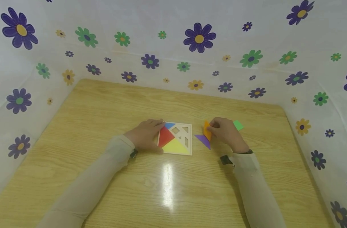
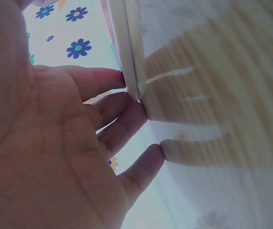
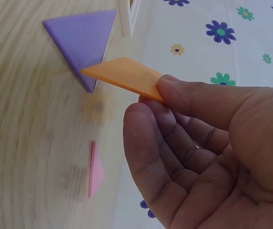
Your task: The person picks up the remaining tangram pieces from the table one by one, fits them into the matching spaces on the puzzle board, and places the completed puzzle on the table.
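Roughly halfway by our read. Three pieces sat in the puzzle board (image 1: 190, 139): the red piece (image 1: 165, 137) at the left, the yellow piece (image 1: 176, 147) along the near side, the blue piece (image 1: 169, 125) in the far left corner. Wood-coloured recesses at the far right of the board were bare. Outside it we counted four: the orange piece (image 3: 126, 74) in hand, the purple piece (image 3: 81, 38) near the board's right edge, the green piece (image 1: 238, 125) beyond our right hand (image 1: 226, 133), and a small pink piece (image 3: 97, 171), seen only from the right wrist.

Board lay flat on the counter (image 1: 127, 198), between our hands, nearer our left hand (image 1: 144, 136). Square, thin, pale rim. Seated pieces looked flush; we couldn't confirm at that size.

Right grip was narrow: thumb and fingers pinched the orange piece at one end, other end free, tilted over the purple piece. Couldn't tell if those two touched. Left grip was wide: fingers and thumb spread along the board's left side, fingertips against its edge, which we judged was to steady it.

Orange piece: flat, slanted ends, smooth matte faces, visible thickness. Purple one: flat triangle on the counter.
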Demonstrator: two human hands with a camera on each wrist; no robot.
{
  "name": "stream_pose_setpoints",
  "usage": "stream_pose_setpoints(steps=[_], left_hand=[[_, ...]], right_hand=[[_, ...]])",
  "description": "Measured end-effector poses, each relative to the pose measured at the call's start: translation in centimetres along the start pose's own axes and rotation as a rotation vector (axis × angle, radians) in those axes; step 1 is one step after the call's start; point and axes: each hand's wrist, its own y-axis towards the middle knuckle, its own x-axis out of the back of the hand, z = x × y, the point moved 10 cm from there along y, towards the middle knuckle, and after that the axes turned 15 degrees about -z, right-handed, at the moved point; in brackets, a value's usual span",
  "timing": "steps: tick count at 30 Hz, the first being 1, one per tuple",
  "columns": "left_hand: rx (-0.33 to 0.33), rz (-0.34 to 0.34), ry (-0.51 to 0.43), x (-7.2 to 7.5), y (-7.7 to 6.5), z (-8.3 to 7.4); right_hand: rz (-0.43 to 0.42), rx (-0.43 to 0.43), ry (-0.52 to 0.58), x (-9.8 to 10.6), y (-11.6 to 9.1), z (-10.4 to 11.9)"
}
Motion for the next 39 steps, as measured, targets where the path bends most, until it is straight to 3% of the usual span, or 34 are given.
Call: stream_pose_setpoints(steps=[25, 39], left_hand=[[-0.004, -0.006, -0.007, 0.7, -0.1, -0.4], [0.015, -0.006, -0.01, 0.6, -0.3, -0.2]], right_hand=[[-0.06, 0.07, 0.063, 0.1, -0.1, 2.5], [-0.037, 0.087, 0.147, -0.9, -0.4, 4.7]])
